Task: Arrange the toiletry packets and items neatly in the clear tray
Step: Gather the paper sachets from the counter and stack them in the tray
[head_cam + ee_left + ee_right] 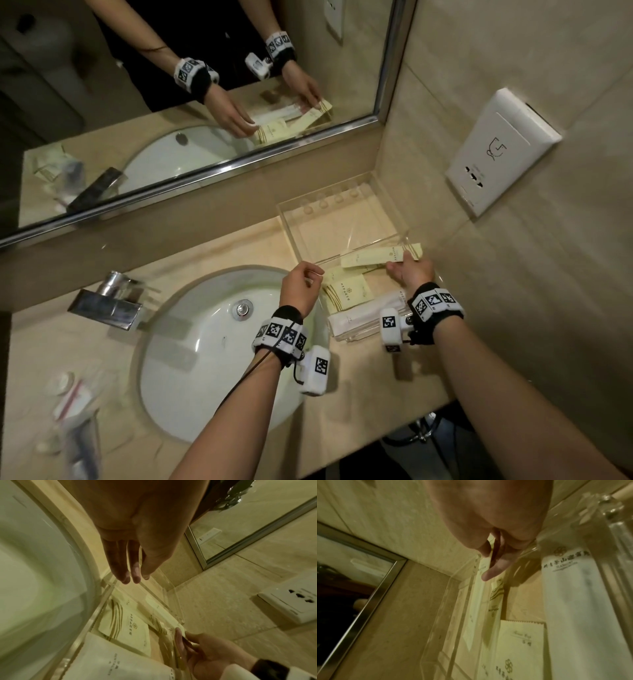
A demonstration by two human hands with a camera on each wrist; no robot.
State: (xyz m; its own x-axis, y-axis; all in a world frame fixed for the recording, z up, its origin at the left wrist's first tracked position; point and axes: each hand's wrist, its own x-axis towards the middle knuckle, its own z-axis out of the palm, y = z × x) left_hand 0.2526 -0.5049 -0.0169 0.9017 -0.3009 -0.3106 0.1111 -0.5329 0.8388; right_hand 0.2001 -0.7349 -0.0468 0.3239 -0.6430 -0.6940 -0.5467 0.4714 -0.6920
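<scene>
— Nearest, what are both hands doing?

— Right hand [411, 270] pinches the long yellow packet [376, 257] between thumb and fingers [491, 573], at the clear tray [291, 219]'s divider. Left hand [299, 287] holds nothing, its fingers [135, 573] relaxed over the tray's sink-side wall.

— And below those fingers?

— Square yellow packet [346, 291] lies flat inside, white packet [359, 317] just beside it, toward the wrists. Sink [191, 359] sits left of the left hand.
</scene>
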